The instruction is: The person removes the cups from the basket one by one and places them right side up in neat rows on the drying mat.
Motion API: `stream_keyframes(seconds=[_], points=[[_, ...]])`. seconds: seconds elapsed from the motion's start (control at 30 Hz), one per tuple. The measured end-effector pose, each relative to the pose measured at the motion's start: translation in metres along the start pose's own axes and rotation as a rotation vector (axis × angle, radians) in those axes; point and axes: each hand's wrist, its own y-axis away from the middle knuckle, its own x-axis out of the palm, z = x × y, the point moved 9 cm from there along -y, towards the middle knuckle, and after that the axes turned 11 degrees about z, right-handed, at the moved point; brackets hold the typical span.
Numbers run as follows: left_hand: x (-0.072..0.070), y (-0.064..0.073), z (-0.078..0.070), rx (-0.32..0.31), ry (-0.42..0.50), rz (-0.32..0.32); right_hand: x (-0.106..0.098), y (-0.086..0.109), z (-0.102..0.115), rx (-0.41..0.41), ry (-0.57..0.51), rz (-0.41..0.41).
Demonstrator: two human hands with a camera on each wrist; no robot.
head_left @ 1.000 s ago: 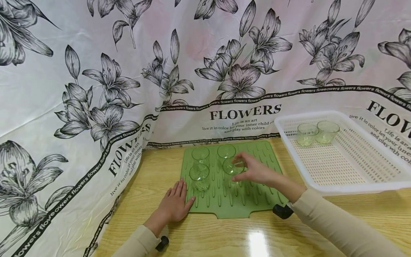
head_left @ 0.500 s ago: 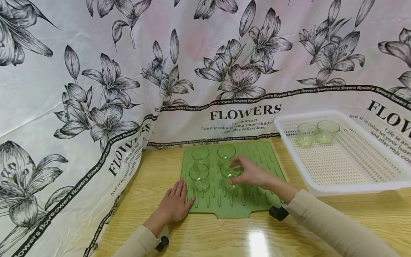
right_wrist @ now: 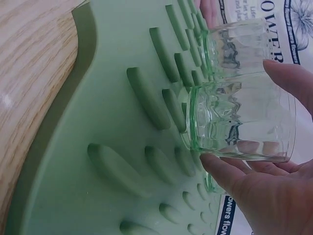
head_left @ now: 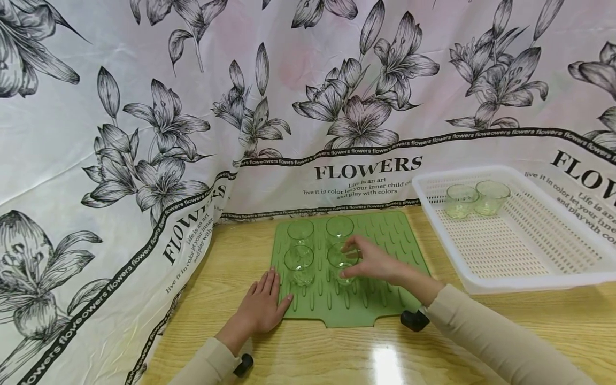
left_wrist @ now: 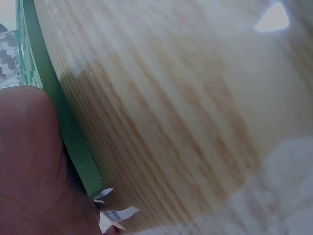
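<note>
– While the right hand (head_left: 372, 261) has thumb and fingers round the clear tumbler (right_wrist: 239, 115), how should I seat it?

– I'd keep it upright, clear of the front-left tumbler (head_left: 299, 266), then let go evenly. It's near the front edge of the green drying mat (head_left: 385, 295), behind the tab (head_left: 349, 321); can't tell if it's fully down.

– Left hand (head_left: 262, 307)?

– Flat, straight-fingered, gripping nothing, at the mat's left edge.

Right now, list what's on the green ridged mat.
Three clear round glasses stand there; the right hand holds a fourth. That hand and the left hand hide parts of the mat.
</note>
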Motion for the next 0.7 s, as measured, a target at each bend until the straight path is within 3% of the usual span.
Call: stream_keyframes(seconds=[0.53,0.7], points=[[-0.0007,0.0000,0.0008,0.001,-0.004,-0.011,0.0033,-0.0022,-0.0011,0.027,0.014,0.016],[-0.0048,0.0037,-0.0023,0.003,-0.005,-0.014,0.0011,0.0016,0.0008,0.029,0.073,0.021]])
